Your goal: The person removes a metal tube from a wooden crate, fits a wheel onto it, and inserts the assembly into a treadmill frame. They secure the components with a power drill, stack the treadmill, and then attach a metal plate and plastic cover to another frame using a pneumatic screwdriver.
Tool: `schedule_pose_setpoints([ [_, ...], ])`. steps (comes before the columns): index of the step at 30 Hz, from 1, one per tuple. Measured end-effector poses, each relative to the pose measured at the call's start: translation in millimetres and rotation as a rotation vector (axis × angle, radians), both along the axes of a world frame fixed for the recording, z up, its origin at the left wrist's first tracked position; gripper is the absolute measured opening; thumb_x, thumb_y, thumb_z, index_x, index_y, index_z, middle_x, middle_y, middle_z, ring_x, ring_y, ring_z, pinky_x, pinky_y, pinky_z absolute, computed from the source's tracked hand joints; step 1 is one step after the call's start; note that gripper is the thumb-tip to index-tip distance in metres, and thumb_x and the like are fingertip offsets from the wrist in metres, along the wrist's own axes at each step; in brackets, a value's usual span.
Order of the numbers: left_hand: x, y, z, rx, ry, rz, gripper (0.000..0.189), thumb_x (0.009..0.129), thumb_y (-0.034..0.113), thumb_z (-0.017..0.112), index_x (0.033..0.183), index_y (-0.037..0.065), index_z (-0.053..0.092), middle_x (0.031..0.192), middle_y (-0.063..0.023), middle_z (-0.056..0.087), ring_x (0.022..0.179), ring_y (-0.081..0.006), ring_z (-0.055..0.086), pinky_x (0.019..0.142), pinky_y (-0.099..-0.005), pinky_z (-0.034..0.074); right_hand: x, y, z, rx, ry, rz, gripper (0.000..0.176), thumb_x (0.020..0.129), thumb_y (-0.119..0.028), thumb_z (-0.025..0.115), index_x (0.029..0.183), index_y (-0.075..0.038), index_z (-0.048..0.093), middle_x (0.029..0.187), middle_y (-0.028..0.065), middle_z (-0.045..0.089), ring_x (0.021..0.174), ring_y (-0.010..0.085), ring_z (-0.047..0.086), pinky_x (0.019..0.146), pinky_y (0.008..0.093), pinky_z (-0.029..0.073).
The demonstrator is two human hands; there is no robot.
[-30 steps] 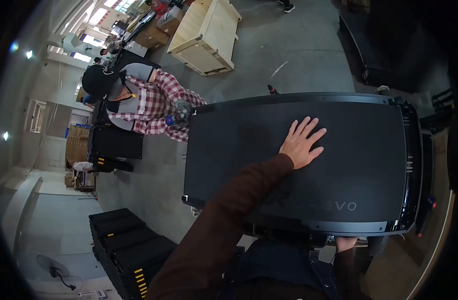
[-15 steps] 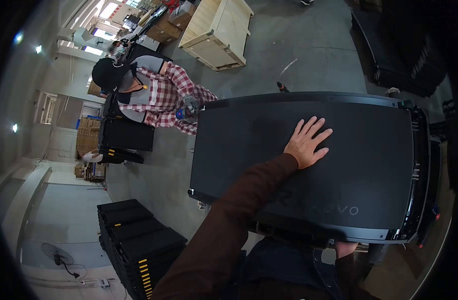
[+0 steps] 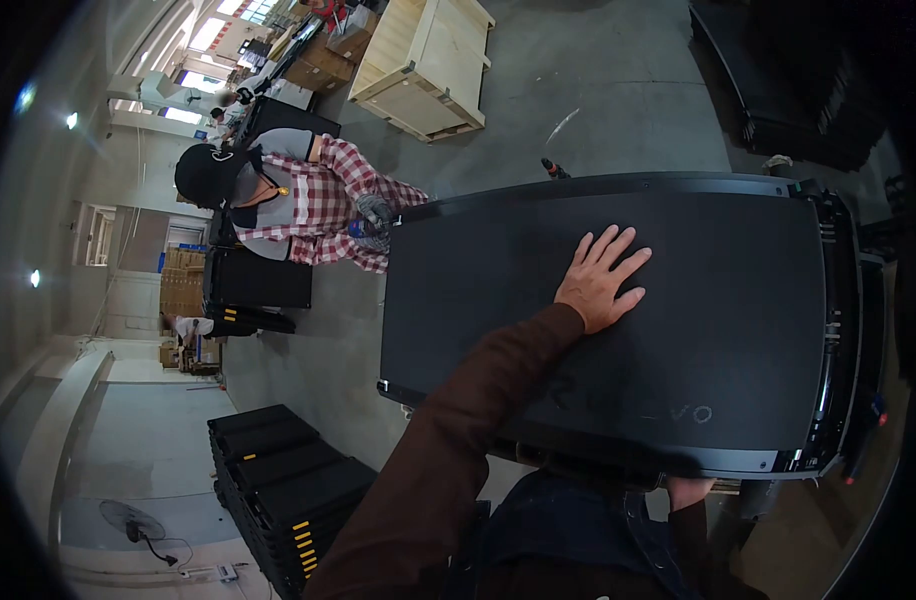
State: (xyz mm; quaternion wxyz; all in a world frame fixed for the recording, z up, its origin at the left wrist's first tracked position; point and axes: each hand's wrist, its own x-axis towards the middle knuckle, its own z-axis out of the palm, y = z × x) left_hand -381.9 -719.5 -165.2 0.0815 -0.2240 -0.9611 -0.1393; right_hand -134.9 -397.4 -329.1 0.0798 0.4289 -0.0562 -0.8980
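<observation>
My left hand (image 3: 600,282) lies flat with fingers spread on the broad top face of a large black cabinet-like unit (image 3: 478,300). Its brown sleeve crosses the near left part of that face. Faint grey lettering shows near the lower right, partly unreadable. My right hand (image 3: 688,490) is at the near long edge, below the metal corner strip; its fingers are hidden by the unit. At the far left corner of the unit, a co-worker in a checked shirt holds a blue and black power tool (image 3: 363,228) in a gloved hand.
A pale wooden crate (image 3: 433,75) stands beyond the unit. Black stacked cases (image 3: 288,470) with yellow marks are at lower left. More black panels (image 3: 778,90) lean at upper right. A dark tool with an orange part (image 3: 553,168) pokes up past the far edge.
My view has shifted slightly. My left hand sits slightly further left on the face, still flat. The co-worker's tool stays at the unit's corner.
</observation>
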Motion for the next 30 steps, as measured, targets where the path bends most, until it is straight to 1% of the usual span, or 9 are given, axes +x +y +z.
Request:
schedule_pose_setpoints([
  [5,-6.2,6.1,3.2,-0.008,-0.012,0.010,0.059,0.095,0.042,0.057,0.149,0.021,0.046,0.160,-0.0131,0.033,0.151,-0.0328,0.025,0.123,-0.0511,0.015,-15.7,-0.1,24.1,0.025,-0.087,0.005,0.077,0.098,-0.065,0.037,0.156,-0.015,0.032,0.162,0.0090,0.030,0.146,0.0347,0.029,0.122,0.0522,0.022],
  [10,-7.7,7.8,4.4,-0.003,-0.015,0.007,0.059,0.095,0.041,0.057,0.149,0.021,0.046,0.160,-0.0132,0.033,0.150,-0.0329,0.026,0.123,-0.0513,0.015,-0.6,11.5,-9.7,-0.018,0.023,0.009,0.077,0.098,-0.065,0.037,0.156,-0.014,0.032,0.162,0.0090,0.032,0.146,0.0343,0.029,0.122,0.0516,0.022],
  [17,-10.6,13.3,1.5,0.000,-0.011,0.010,0.058,0.094,0.041,0.059,0.147,0.020,0.049,0.160,-0.0129,0.034,0.150,-0.0332,0.027,0.122,-0.0519,0.018,-18.8,1.6,25.4,0.052,-0.116,0.026,0.075,0.098,-0.063,0.037,0.154,-0.013,0.035,0.160,0.0091,0.035,0.145,0.0325,0.032,0.122,0.0494,0.023],
  [19,-11.7,13.7,1.5,-0.002,-0.003,0.003,0.059,0.094,0.043,0.060,0.148,0.020,0.049,0.159,-0.0125,0.035,0.149,-0.0327,0.027,0.122,-0.0522,0.019,-9.4,5.3,10.2,0.018,0.113,0.110,0.072,0.098,-0.061,0.037,0.151,-0.012,0.040,0.158,0.0099,0.038,0.142,0.0326,0.036,0.121,0.0493,0.025],
  [20,-12.1,17.0,8.7,-0.036,-0.015,0.003,0.060,0.093,0.041,0.062,0.148,0.019,0.049,0.159,-0.0121,0.036,0.149,-0.0327,0.028,0.121,-0.0533,0.020,-1.3,4.5,-2.9,0.084,0.108,0.003,0.072,0.098,-0.061,0.037,0.151,-0.012,0.040,0.158,0.0099,0.038,0.142,0.0326,0.036,0.121,0.0493,0.025],
  [21,-13.5,18.1,5.1,-0.030,0.008,-0.003,0.061,0.092,0.039,0.064,0.147,0.019,0.049,0.158,-0.0124,0.036,0.149,-0.0329,0.029,0.120,-0.0550,0.020,-4.7,-5.2,1.5,0.126,0.382,0.087,0.068,0.100,-0.056,0.037,0.150,-0.009,0.041,0.155,0.0105,0.041,0.140,0.0318,0.038,0.120,0.0469,0.027],
  [23,-17.5,18.7,1.5,-0.055,0.014,-0.017,0.060,0.091,0.036,0.066,0.146,0.018,0.051,0.157,-0.0130,0.038,0.148,-0.0340,0.030,0.120,-0.0561,0.021,-14.3,-13.1,42.9,-0.008,0.079,-0.003,0.062,0.100,-0.050,0.044,0.142,-0.005,0.049,0.148,0.0109,0.050,0.133,0.0301,0.046,0.118,0.0443,0.030],
  [25,-18.2,19.2,0.9,-0.020,-0.016,-0.043,0.058,0.093,0.036,0.062,0.146,0.016,0.050,0.157,-0.0143,0.038,0.148,-0.0353,0.029,0.120,-0.0563,0.019,-23.5,-24.0,27.6,0.128,-0.056,-0.038,0.062,0.096,-0.053,0.051,0.135,-0.006,0.056,0.145,0.0107,0.054,0.131,0.0297,0.049,0.118,0.0446,0.031],
  [30,-18.7,24.9,10.0,-0.047,-0.035,-0.020,0.058,0.095,0.037,0.058,0.147,0.014,0.050,0.157,-0.0159,0.038,0.149,-0.0366,0.029,0.121,-0.0560,0.018,-35.0,-18.6,53.0,0.021,-0.030,-0.022,0.064,0.094,-0.057,0.053,0.132,-0.007,0.060,0.144,0.0106,0.054,0.131,0.0295,0.049,0.118,0.0469,0.031],
])
